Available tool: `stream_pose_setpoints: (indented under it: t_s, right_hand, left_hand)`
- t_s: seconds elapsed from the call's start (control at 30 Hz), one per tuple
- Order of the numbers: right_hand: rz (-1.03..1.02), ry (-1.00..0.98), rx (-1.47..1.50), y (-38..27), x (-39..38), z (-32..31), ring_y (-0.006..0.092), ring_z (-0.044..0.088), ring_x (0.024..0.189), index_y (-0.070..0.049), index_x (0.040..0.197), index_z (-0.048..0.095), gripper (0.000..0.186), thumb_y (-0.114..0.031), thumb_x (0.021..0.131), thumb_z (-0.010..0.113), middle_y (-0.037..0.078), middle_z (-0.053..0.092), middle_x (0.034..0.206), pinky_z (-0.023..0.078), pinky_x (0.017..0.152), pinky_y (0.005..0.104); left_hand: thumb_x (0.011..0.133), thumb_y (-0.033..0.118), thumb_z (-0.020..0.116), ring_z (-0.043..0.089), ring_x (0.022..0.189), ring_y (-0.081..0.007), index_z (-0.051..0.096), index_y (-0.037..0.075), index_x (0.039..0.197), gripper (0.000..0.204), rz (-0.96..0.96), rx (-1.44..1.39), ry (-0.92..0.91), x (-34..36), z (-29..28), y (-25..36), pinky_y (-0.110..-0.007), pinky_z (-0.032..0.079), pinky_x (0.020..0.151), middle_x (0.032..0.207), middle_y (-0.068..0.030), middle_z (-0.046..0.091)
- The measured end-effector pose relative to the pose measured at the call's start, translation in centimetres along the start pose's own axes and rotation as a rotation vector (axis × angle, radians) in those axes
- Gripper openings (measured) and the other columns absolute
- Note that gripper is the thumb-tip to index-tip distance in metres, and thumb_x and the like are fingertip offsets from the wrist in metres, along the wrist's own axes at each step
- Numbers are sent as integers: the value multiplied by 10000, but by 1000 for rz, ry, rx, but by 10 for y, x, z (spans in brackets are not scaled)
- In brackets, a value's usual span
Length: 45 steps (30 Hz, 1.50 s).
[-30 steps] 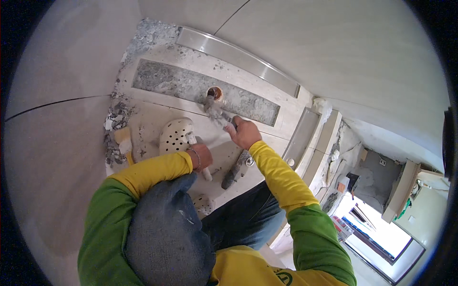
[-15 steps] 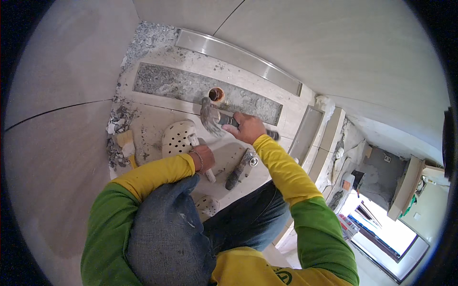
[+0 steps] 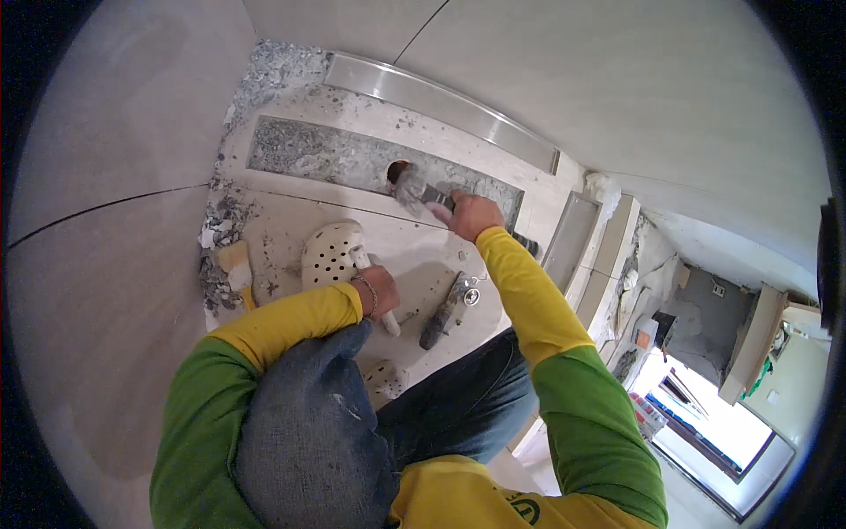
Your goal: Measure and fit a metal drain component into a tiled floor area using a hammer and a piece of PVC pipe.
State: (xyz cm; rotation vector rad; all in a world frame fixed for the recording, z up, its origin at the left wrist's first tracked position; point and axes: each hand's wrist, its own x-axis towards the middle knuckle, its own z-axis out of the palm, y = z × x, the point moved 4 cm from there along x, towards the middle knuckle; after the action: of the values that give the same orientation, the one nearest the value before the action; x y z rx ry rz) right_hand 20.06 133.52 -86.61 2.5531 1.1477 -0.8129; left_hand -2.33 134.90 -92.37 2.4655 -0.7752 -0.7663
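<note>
My right hand [image 3: 477, 217] is wrapped round the dark handle of a hammer [image 3: 438, 198]. The hammer's head, smeared by motion, is at the edge of a round drain hole [image 3: 397, 171] in a grey mortar strip [image 3: 308, 152]. My left hand [image 3: 379, 292] is closed round a white bar-like piece [image 3: 360, 257] that sticks out above and below it, beside a white perforated clog [image 3: 330, 256] on my foot. A dusty dark-handled tool [image 3: 441, 317] lies on the floor between my arms, a round metal piece [image 3: 471, 297] against it.
A paintbrush [image 3: 236, 264] with a yellow handle lies at the left among rubble [image 3: 214, 234]. A long metal channel [image 3: 441, 101] runs along the far wall. My other clog [image 3: 385, 379] is by my knees. A raised ledge [image 3: 608, 251] stands at the right.
My right hand has moved slightly right and far-ward with the hammer, whose head has swung toward the drain hole. The left hand has stayed almost in place.
</note>
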Motion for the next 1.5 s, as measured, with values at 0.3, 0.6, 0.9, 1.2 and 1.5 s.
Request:
stream_pose_setpoints:
  t_s: [0.3,0.6,0.9,1.2,1.5]
  right_hand:
    - [-258,-94,-40,-14,-14,5,403,650,943,-52,1108,629,801,-763,837,379,250,672,972,509,848,484]
    - [-177,-108,135,-26,-23,9,406,635,984,-22,1138,617,770,-705,876,375,282,654,1008,496,884,471]
    - [94,-163,190,10,-13,2,441,636,934,4,1145,603,805,-719,854,398,293,656,937,495,859,497]
    - [11,-41,336,3,-4,19,484,611,929,18,1039,642,710,-639,895,416,327,639,896,480,871,504]
    - [-7,-2,391,1,-12,26,503,587,981,94,1026,636,845,-683,903,327,370,611,931,454,902,499]
  left_hand:
    - [596,295,713,686,699,-303,720,191,777,208,1,-5,69,-2,-2,0,-458,550,616,698,-98,675]
    - [624,303,720,696,776,-291,726,197,842,243,-3,-10,14,-2,10,-1,-454,562,654,769,-81,697]
    - [638,287,716,695,792,-290,719,190,859,241,-39,-4,-22,0,8,-1,-458,564,659,770,-74,696]
    - [629,344,731,690,798,-287,721,214,869,273,-30,-8,-25,4,5,-1,-457,553,677,816,-68,700]
    - [632,310,731,692,799,-269,735,174,801,217,-46,41,17,1,18,-2,-417,546,670,794,-59,709]
